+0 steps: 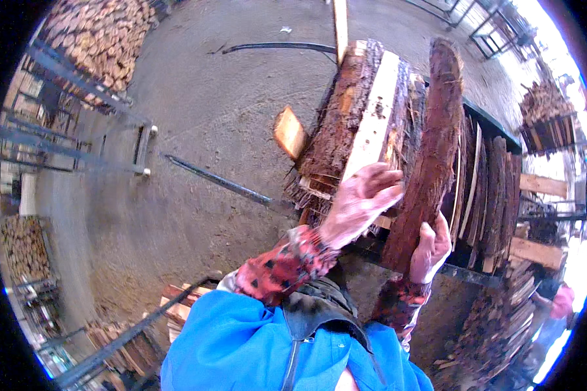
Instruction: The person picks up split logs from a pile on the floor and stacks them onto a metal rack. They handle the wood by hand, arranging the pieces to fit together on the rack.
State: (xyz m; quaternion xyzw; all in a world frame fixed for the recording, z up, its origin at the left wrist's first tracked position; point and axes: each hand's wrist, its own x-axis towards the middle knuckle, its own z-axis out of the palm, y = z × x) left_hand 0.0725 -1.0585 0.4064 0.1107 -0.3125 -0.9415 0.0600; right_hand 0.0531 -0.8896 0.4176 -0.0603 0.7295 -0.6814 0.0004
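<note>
A long, bark-covered wood slab (435, 143) stands out above a stack, running away from me. My right hand (432, 246) grips its near right edge, the thumb and fingers partly in view. On the slab's left side, my left hand (364, 201) has its fingers stretched apart and slightly curved, with nothing in them. Its fingertips come close to the slab; whether they touch it I cannot tell. Under and beyond the left hand lies a pile of bark-edged slabs (346, 111), with a pale, bare board (374, 117) on top.
Dark upright slabs (492, 195) fill a metal rack (492, 124) on the right. A short wood block (290, 133) sticks out left of the pile. Metal bars (218, 179) jut over the dirt floor (195, 130). Another person (554, 319) is at the far right, near stacked wood.
</note>
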